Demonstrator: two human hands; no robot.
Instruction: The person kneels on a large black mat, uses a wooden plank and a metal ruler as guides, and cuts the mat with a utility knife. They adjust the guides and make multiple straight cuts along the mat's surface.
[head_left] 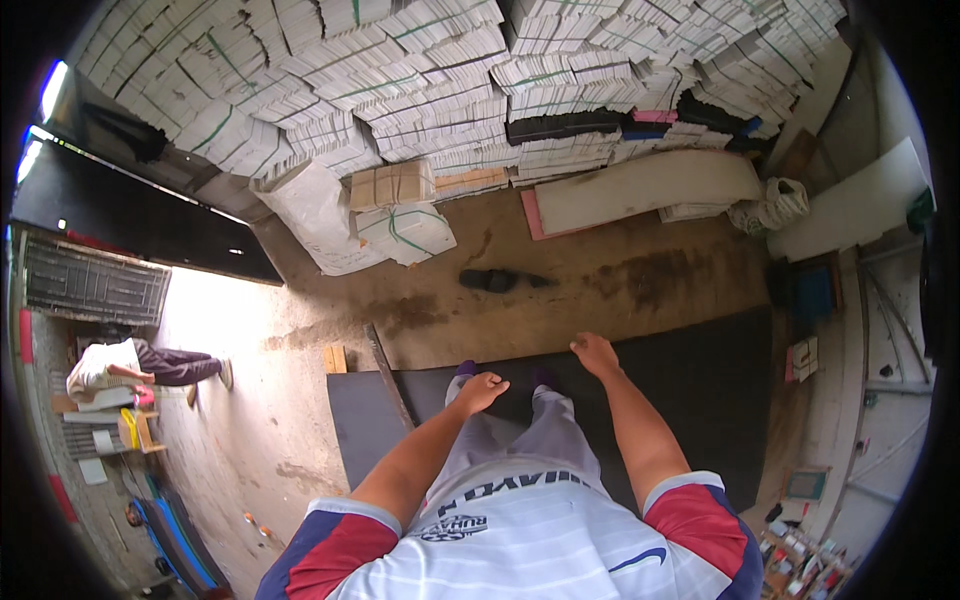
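Note:
I stand on a large black sheet (690, 400) spread over the floor, its far edge just beyond my feet. My left hand (483, 392) hangs above the sheet near my left leg, fingers curled closed. Farther forward and to the right, my right hand (594, 354) is also closed, its thumb side toward the middle; from this view it overlaps the sheet's far edge. Nothing sticks out of either hand, and the insides of both are hidden. A narrow dark strip (388, 375) lies across the sheet's far left part, left of my left hand.
Tied stacks of white sheets (440, 110) fill the far wall. A white sack (315, 220) and a tied bundle (405, 232) stand before them. A dark object (490, 280) lies on the floor ahead. Another person (150, 365) is at the left; small items (805, 555) clutter the lower right.

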